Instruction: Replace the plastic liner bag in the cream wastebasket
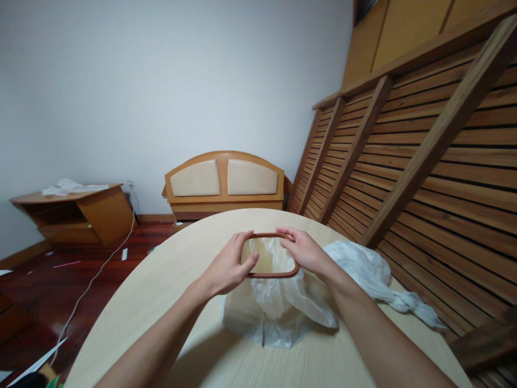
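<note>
A brown ring (269, 275), a rounded rectangle like the rim of a small wastebasket, sits level above the table. Thin, translucent white plastic bag (278, 318) hangs crumpled below it, with a loose flap spreading to the right. Through the opening a pale yellowish inside shows; whether that is a bin wall or the tabletop, I cannot tell. My left hand (231, 265) grips the ring's left side, thumb over the opening. At the far right corner my right hand (305, 250) holds the same ring, fingers curled round it.
The round pale wooden table (145, 302) bears everything. A knotted white plastic bag (363, 267) lies at its right edge, beside a leaning slatted wooden panel (404, 188). Behind stands a padded headboard (223, 202). A low cabinet (105, 215) and a white cable (99, 272) are left.
</note>
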`<act>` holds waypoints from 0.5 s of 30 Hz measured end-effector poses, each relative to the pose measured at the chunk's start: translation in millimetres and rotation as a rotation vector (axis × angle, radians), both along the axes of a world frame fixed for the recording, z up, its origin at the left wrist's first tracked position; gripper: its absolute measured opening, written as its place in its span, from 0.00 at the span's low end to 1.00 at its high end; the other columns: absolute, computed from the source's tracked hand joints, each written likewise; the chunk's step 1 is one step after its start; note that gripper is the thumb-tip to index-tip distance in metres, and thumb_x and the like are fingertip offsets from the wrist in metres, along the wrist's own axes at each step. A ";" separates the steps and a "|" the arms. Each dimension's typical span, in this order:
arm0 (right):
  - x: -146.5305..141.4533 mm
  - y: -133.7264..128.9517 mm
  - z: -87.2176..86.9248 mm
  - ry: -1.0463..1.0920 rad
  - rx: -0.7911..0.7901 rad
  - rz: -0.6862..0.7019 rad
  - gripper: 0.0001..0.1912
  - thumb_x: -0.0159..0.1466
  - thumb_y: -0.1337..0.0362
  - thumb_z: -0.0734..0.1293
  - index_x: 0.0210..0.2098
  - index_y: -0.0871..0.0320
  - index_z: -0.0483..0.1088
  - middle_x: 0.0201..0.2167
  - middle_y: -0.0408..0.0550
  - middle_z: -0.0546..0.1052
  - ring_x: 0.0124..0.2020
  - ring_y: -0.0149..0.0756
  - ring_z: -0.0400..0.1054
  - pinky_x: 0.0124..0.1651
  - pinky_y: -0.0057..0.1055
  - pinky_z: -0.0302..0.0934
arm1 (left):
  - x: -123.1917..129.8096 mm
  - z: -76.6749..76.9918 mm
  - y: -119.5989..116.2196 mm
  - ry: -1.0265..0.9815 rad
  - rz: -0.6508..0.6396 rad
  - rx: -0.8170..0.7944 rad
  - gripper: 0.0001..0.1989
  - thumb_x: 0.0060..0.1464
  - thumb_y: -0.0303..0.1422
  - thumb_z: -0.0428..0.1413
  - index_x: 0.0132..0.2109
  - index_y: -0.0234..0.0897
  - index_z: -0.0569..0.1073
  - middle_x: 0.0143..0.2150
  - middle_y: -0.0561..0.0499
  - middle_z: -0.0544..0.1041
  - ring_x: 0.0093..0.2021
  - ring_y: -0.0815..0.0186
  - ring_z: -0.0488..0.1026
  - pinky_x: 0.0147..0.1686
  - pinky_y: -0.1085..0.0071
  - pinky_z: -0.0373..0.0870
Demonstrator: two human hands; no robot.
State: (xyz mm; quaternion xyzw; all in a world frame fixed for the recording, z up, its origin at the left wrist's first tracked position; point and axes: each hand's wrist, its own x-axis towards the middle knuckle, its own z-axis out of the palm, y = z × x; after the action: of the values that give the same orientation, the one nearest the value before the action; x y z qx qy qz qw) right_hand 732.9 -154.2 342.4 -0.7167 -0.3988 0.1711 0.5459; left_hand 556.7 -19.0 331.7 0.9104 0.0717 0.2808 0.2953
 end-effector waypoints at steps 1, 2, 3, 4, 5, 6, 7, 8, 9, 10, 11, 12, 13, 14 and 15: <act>1.2 -1.1 -0.2 -0.022 -0.009 -0.002 0.23 0.59 0.74 0.62 0.53 0.63 0.74 0.55 0.57 0.77 0.54 0.41 0.74 0.58 0.38 0.64 | 0.4 -0.4 -0.7 -0.005 0.005 0.001 0.27 0.63 0.42 0.51 0.64 0.33 0.63 0.63 0.36 0.68 0.64 0.51 0.65 0.65 0.50 0.59; 2.7 -2.8 -0.1 -0.058 -0.016 -0.003 0.21 0.59 0.73 0.63 0.50 0.62 0.75 0.52 0.56 0.79 0.50 0.42 0.75 0.55 0.37 0.66 | 0.7 -0.7 -1.8 -0.008 0.012 0.002 0.27 0.63 0.42 0.51 0.64 0.33 0.63 0.63 0.36 0.68 0.64 0.51 0.65 0.65 0.51 0.59; 4.3 -5.0 0.3 -0.104 -0.026 -0.004 0.18 0.59 0.72 0.64 0.47 0.61 0.76 0.48 0.55 0.81 0.46 0.42 0.77 0.51 0.36 0.68 | 1.0 -0.9 -3.2 -0.008 0.022 0.002 0.26 0.63 0.41 0.51 0.64 0.33 0.64 0.62 0.36 0.68 0.64 0.51 0.65 0.65 0.51 0.60; 5.7 -7.5 1.2 -0.153 -0.043 -0.005 0.16 0.59 0.70 0.65 0.45 0.61 0.78 0.44 0.54 0.82 0.42 0.42 0.77 0.47 0.35 0.69 | 1.2 -1.0 -5.1 -0.006 0.035 0.000 0.26 0.62 0.41 0.51 0.63 0.33 0.64 0.62 0.36 0.68 0.63 0.51 0.65 0.64 0.50 0.60; 6.7 -10.2 2.5 -0.204 -0.066 -0.008 0.14 0.59 0.68 0.65 0.42 0.60 0.78 0.41 0.52 0.83 0.38 0.42 0.77 0.43 0.34 0.69 | 1.3 -0.9 -7.3 -0.003 0.051 -0.002 0.26 0.62 0.41 0.51 0.63 0.32 0.64 0.61 0.36 0.68 0.63 0.51 0.65 0.64 0.50 0.60; 7.2 -12.8 4.3 -0.254 -0.093 -0.015 0.13 0.59 0.66 0.65 0.41 0.60 0.79 0.38 0.51 0.83 0.35 0.41 0.77 0.40 0.34 0.68 | 1.4 -0.5 -10.0 0.000 0.067 -0.004 0.26 0.62 0.42 0.51 0.63 0.32 0.64 0.61 0.36 0.68 0.62 0.51 0.66 0.64 0.50 0.60; 7.3 -15.3 6.5 -0.301 -0.121 -0.029 0.13 0.59 0.66 0.65 0.40 0.60 0.79 0.36 0.51 0.83 0.33 0.41 0.76 0.38 0.33 0.67 | 1.4 0.1 -12.8 0.002 0.080 -0.004 0.27 0.63 0.42 0.51 0.63 0.32 0.64 0.61 0.36 0.68 0.62 0.51 0.66 0.64 0.50 0.60; 6.9 -17.5 8.9 -0.346 -0.145 -0.049 0.14 0.58 0.66 0.65 0.40 0.60 0.80 0.34 0.50 0.83 0.31 0.41 0.76 0.37 0.33 0.66 | 1.2 0.9 -15.7 0.002 0.091 -0.003 0.27 0.63 0.43 0.51 0.63 0.32 0.64 0.60 0.36 0.68 0.61 0.51 0.66 0.63 0.50 0.61; 6.2 -19.3 11.3 -0.390 -0.161 -0.071 0.14 0.58 0.66 0.65 0.40 0.59 0.80 0.33 0.50 0.83 0.31 0.41 0.75 0.37 0.32 0.65 | 0.8 2.0 -18.5 0.003 0.095 0.000 0.27 0.63 0.44 0.51 0.63 0.32 0.64 0.60 0.36 0.67 0.61 0.51 0.66 0.63 0.49 0.61; 5.4 -20.7 13.4 -0.427 -0.167 -0.093 0.14 0.57 0.67 0.65 0.39 0.59 0.81 0.32 0.49 0.83 0.31 0.40 0.75 0.37 0.32 0.65 | 0.3 3.4 -20.9 0.005 0.094 0.004 0.27 0.63 0.45 0.51 0.63 0.33 0.64 0.60 0.36 0.67 0.61 0.51 0.67 0.62 0.49 0.62; 4.7 -21.7 15.2 -0.454 -0.166 -0.111 0.14 0.57 0.67 0.65 0.38 0.58 0.81 0.32 0.49 0.83 0.31 0.40 0.75 0.37 0.32 0.64 | -0.5 5.1 -22.7 0.011 0.086 0.010 0.28 0.62 0.46 0.52 0.63 0.34 0.63 0.60 0.36 0.67 0.61 0.50 0.67 0.62 0.48 0.62; 4.2 -22.3 16.4 -0.471 -0.161 -0.121 0.14 0.57 0.67 0.65 0.38 0.57 0.82 0.32 0.48 0.83 0.32 0.40 0.75 0.37 0.31 0.64 | -1.5 6.9 -23.9 0.020 0.072 0.018 0.29 0.61 0.47 0.53 0.63 0.35 0.63 0.61 0.36 0.67 0.61 0.50 0.66 0.62 0.47 0.62; 4.1 -22.7 17.1 -0.481 -0.156 -0.124 0.14 0.57 0.67 0.65 0.38 0.57 0.82 0.32 0.48 0.83 0.33 0.41 0.75 0.37 0.31 0.63 | -2.7 8.7 -24.3 0.034 0.052 0.027 0.32 0.60 0.49 0.55 0.64 0.36 0.63 0.62 0.36 0.66 0.61 0.49 0.66 0.62 0.47 0.62; 4.4 -22.8 17.1 -0.488 -0.151 -0.120 0.14 0.57 0.67 0.65 0.37 0.56 0.82 0.33 0.48 0.83 0.34 0.41 0.76 0.37 0.31 0.63 | -4.0 10.4 -23.9 0.049 0.027 0.036 0.35 0.58 0.51 0.57 0.65 0.36 0.62 0.63 0.36 0.66 0.62 0.48 0.65 0.62 0.46 0.61; 5.0 -22.8 16.6 -0.493 -0.147 -0.114 0.14 0.57 0.68 0.65 0.38 0.56 0.82 0.34 0.49 0.84 0.35 0.42 0.76 0.37 0.32 0.63 | -5.3 11.9 -23.0 0.066 0.000 0.044 0.39 0.55 0.53 0.59 0.66 0.36 0.61 0.64 0.35 0.65 0.63 0.47 0.64 0.63 0.45 0.61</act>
State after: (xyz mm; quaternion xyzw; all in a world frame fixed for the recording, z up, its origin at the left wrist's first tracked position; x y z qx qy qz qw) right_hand 737.9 -177.0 359.1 -0.7957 -0.4653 -0.0110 0.3876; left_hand 551.4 -42.0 343.5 0.9254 0.0749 0.2522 0.2727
